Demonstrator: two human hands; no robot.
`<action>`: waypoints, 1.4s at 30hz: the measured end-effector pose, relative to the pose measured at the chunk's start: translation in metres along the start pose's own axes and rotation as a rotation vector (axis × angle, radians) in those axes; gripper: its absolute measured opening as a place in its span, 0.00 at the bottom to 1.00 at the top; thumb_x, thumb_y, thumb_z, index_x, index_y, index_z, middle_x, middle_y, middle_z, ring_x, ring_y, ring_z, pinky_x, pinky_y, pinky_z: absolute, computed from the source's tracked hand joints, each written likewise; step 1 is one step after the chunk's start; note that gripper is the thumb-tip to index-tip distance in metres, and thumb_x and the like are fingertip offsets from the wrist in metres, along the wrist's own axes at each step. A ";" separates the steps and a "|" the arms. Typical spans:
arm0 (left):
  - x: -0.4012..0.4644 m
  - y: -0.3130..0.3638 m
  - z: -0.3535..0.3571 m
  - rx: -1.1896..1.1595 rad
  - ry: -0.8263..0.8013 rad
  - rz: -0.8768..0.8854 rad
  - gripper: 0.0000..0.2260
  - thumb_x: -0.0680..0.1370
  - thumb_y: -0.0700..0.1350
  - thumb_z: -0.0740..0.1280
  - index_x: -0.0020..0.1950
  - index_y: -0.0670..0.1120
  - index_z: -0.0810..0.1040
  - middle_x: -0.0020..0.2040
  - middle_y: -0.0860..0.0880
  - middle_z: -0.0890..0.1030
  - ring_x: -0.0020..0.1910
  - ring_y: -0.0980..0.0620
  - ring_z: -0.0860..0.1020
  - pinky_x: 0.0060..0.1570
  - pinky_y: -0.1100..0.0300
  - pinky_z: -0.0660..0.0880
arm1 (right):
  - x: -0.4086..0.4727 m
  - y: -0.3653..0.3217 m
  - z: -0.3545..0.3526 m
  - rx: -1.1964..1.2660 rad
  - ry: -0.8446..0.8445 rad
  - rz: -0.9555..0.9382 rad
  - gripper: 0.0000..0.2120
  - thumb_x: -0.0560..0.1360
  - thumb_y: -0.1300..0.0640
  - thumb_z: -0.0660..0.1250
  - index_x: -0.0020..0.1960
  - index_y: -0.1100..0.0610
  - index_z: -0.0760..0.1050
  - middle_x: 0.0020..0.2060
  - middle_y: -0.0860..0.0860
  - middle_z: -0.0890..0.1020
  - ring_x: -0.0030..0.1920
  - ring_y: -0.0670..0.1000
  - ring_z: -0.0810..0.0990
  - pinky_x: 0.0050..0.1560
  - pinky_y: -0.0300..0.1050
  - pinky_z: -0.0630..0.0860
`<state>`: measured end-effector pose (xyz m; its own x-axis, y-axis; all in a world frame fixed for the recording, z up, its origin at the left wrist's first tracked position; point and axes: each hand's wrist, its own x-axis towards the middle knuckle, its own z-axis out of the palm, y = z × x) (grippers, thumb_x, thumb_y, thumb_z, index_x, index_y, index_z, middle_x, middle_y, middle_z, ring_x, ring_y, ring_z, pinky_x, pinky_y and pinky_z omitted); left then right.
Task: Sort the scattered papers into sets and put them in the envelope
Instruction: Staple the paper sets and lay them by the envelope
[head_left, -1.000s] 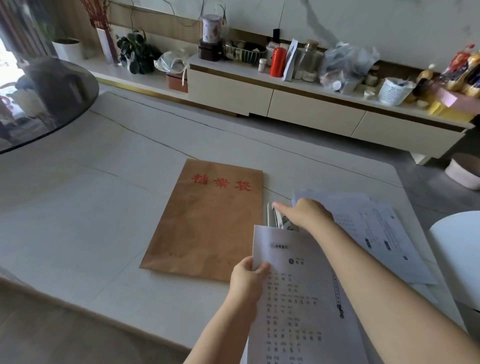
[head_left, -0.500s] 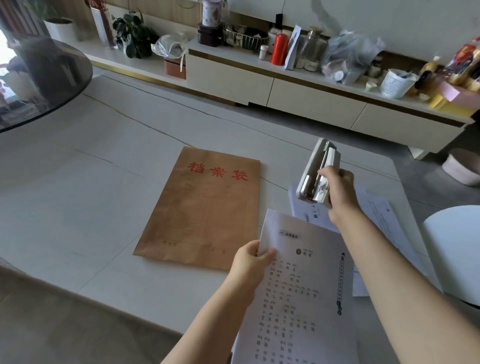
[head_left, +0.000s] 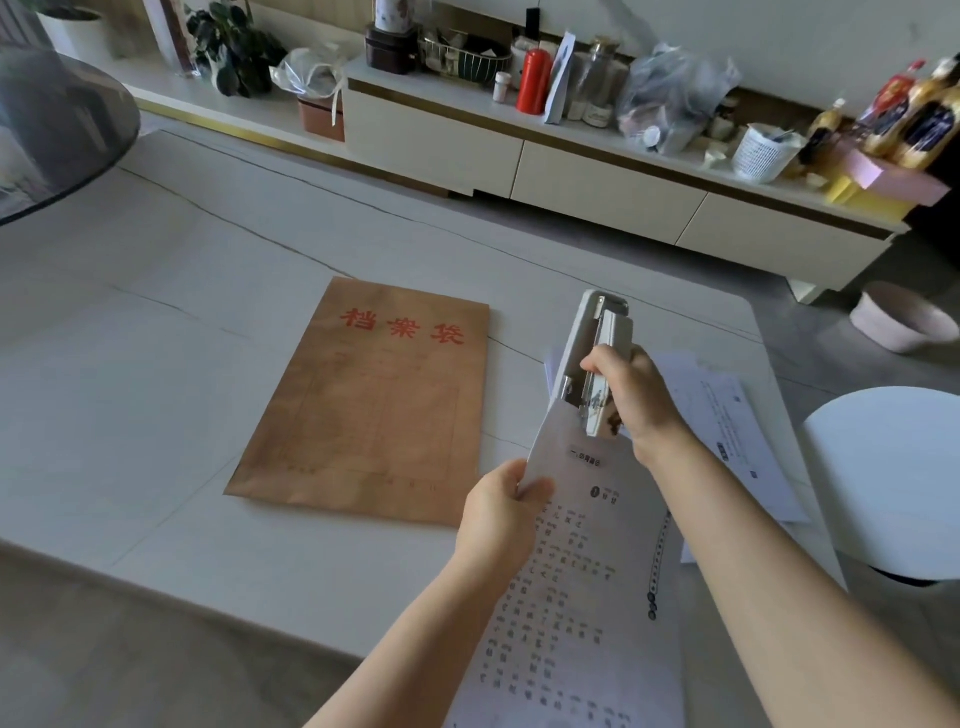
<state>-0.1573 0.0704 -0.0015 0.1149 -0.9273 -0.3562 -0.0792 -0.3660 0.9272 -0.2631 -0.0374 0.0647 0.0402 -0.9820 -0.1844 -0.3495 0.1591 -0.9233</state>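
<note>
A brown paper envelope (head_left: 374, 405) with red characters lies flat on the white table (head_left: 156, 374). My left hand (head_left: 501, 512) pinches the left edge of a printed paper set (head_left: 582, 597) and holds it up off the table. My right hand (head_left: 636, 397) grips a white and metal stapler (head_left: 592, 353), whose jaws sit over the top left corner of that set. More printed sheets (head_left: 737, 431) lie on the table under and right of my right arm.
A long low cabinet (head_left: 597, 176) crowded with bottles, jars and bags runs along the far wall. A dark round glass tabletop (head_left: 57, 130) is at the far left. A white round seat (head_left: 893, 483) stands at the right, with a pale bowl (head_left: 904, 317) on the floor behind.
My right hand picked the stapler up from the table, lifted it, and brought it down onto the top corner of the paper set. My left hand raised the set slightly.
</note>
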 end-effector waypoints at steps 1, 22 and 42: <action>-0.001 0.001 0.001 0.000 -0.006 0.007 0.06 0.80 0.45 0.63 0.45 0.48 0.78 0.40 0.51 0.82 0.37 0.53 0.79 0.38 0.58 0.75 | 0.000 0.001 0.002 -0.001 -0.007 -0.012 0.15 0.62 0.49 0.63 0.43 0.56 0.67 0.33 0.50 0.70 0.35 0.50 0.71 0.34 0.43 0.67; -0.010 0.025 -0.014 -0.025 0.053 0.252 0.18 0.69 0.60 0.73 0.47 0.52 0.69 0.40 0.59 0.72 0.39 0.62 0.73 0.34 0.70 0.67 | -0.022 -0.008 0.027 -0.024 0.196 -0.146 0.26 0.74 0.33 0.58 0.39 0.58 0.71 0.32 0.49 0.76 0.34 0.48 0.75 0.36 0.41 0.70; -0.014 0.027 -0.019 0.091 0.227 0.465 0.24 0.74 0.53 0.71 0.31 0.47 0.58 0.27 0.54 0.59 0.28 0.54 0.58 0.28 0.63 0.55 | -0.027 -0.005 0.044 0.104 0.248 -0.136 0.34 0.72 0.30 0.54 0.47 0.61 0.77 0.40 0.54 0.82 0.40 0.52 0.79 0.49 0.52 0.77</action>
<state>-0.1419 0.0747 0.0304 0.2580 -0.9568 0.1344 -0.2575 0.0660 0.9640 -0.2212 -0.0076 0.0599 -0.1546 -0.9878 0.0192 -0.2585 0.0216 -0.9658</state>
